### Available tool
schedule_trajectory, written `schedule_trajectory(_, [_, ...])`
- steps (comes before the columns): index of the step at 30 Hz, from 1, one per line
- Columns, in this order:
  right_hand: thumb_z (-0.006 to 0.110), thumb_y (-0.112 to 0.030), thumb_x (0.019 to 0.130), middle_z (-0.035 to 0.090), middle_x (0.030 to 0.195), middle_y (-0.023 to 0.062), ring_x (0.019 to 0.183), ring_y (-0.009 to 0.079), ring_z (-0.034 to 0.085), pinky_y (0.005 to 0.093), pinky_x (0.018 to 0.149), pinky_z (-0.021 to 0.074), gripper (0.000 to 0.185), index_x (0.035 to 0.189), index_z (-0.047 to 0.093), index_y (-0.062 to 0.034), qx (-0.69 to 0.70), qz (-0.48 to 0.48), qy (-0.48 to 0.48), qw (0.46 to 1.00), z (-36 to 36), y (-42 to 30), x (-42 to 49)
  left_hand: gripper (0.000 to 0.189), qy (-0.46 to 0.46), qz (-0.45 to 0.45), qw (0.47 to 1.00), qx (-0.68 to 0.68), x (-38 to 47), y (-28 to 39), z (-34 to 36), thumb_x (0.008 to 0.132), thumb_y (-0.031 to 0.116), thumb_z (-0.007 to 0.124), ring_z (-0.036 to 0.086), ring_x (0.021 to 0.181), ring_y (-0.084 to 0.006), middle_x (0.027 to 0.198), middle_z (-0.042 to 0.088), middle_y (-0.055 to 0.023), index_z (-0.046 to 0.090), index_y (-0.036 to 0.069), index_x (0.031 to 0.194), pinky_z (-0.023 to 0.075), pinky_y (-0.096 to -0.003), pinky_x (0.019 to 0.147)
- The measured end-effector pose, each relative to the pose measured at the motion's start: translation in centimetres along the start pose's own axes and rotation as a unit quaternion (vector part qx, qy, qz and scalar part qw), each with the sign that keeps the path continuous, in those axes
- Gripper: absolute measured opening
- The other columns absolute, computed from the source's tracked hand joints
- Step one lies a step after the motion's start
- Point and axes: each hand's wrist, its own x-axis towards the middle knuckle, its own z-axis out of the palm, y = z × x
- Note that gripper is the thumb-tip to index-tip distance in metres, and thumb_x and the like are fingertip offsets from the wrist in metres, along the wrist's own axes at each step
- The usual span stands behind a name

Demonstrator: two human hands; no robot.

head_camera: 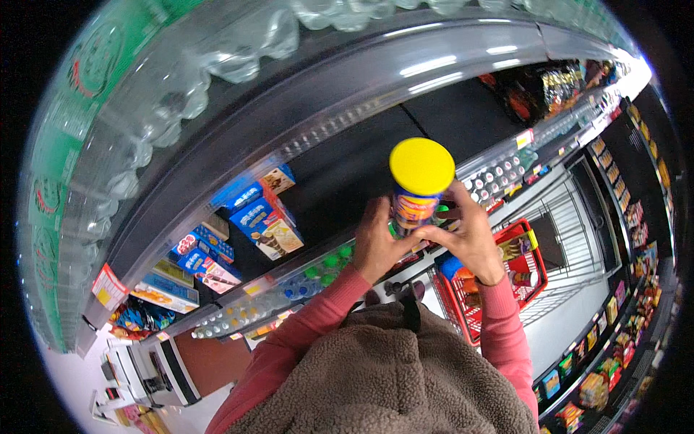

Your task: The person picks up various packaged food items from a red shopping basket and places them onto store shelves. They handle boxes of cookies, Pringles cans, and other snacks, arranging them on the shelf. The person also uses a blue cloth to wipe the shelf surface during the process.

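Between my two hands, over the edge of a black store shelf [347, 168], is an upright canister [416, 209] with a round yellow lid [422, 165] and a dark blue printed side. My left hand [378, 238] grips its left side, fingers behind it. My right hand [469, 233] holds its right side and lower part, the thumbs close together near its base. Blue snack boxes [267, 228] stand on the shelf to the left. Below my right forearm a red basket [537, 266] with packaged goods sits by a wire shopping cart [574, 238].
Shrink-wrapped clear bottles [179, 103] line the shelf above. Bottles with green caps [328, 279] and dark cans or bottles with white tops [496, 176] stand lower. Racks of packaged snacks [593, 388] run along the right. A white machine or counter [152, 374] is at lower left.
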Motion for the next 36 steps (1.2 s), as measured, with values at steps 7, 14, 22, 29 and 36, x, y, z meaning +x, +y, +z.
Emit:
schedule_trajectory(7, [0.091, -0.031, 0.074, 0.069, 0.106, 0.0226, 0.102, 0.0441, 0.068, 0.0478, 0.086, 0.0545, 0.061, 0.115, 0.059, 0.0009, -0.007, -0.068, -0.049, 0.996, 7.9, 2.0, 7.5, 0.071, 0.134, -0.065, 0.987, 0.058, 1.4, -4.0, -3.3, 0.073, 0.026, 0.091, 0.063, 0.110, -0.0432, 0.116, 0.063, -0.0222, 0.056, -0.001, 0.129, 0.0532, -0.0485, 0.092])
schedule_trajectory(14, [0.090, -0.036, 0.073, 0.071, 0.106, 0.0266, 0.101, 0.0476, 0.068, 0.0503, 0.087, 0.0559, 0.068, 0.119, 0.059, 0.0024, -0.012, -0.087, -0.104, 0.991, 13.4, 4.6, 14.0, 0.068, 0.242, -0.067, 0.960, 0.123, 2.5, -7.2, -5.5, 0.086, 0.017, 0.082, 0.061, 0.123, -0.0433, 0.140, 0.058, -0.0253, 0.050, 0.000, 0.143, 0.0486, -0.0489, 0.107])
schedule_trajectory(22, [0.087, -0.033, 0.078, 0.072, 0.114, 0.0219, 0.108, 0.0435, 0.069, 0.0491, 0.091, 0.0552, 0.062, 0.126, 0.062, -0.0045, -0.035, -0.088, -0.137, 0.986, 15.5, 6.2, 16.9, 0.067, 0.197, -0.113, 0.972, 0.055, 2.7, -11.2, -5.3, 0.097, 0.009, 0.072, 0.058, 0.134, -0.0279, 0.150, 0.056, -0.0178, 0.041, 0.003, 0.155, 0.0570, -0.0412, 0.101])
schedule_trajectory(29, [0.088, -0.032, 0.079, 0.072, 0.116, 0.0226, 0.110, 0.0428, 0.069, 0.0484, 0.092, 0.0551, 0.066, 0.130, 0.058, -0.0039, -0.032, -0.094, -0.109, 0.989, 16.2, 6.8, 17.2, 0.064, 0.202, -0.113, 0.972, 0.026, 3.6, -13.0, -5.2, 0.097, 0.005, 0.069, 0.058, 0.134, -0.0265, 0.149, 0.056, -0.0161, 0.042, 0.004, 0.155, 0.0582, -0.0405, 0.100])
schedule_trajectory(36, [0.090, -0.028, 0.076, 0.071, 0.116, 0.0262, 0.112, 0.0432, 0.069, 0.0473, 0.094, 0.0543, 0.068, 0.129, 0.057, 0.0020, 0.010, -0.081, -0.125, 0.989, 17.0, 7.4, 17.9, 0.071, 0.203, -0.162, 0.962, -0.081, 4.3, -11.0, -5.8, 0.096, 0.005, 0.071, 0.058, 0.133, -0.0251, 0.149, 0.055, -0.0177, 0.036, 0.000, 0.158, 0.0587, -0.0376, 0.102])
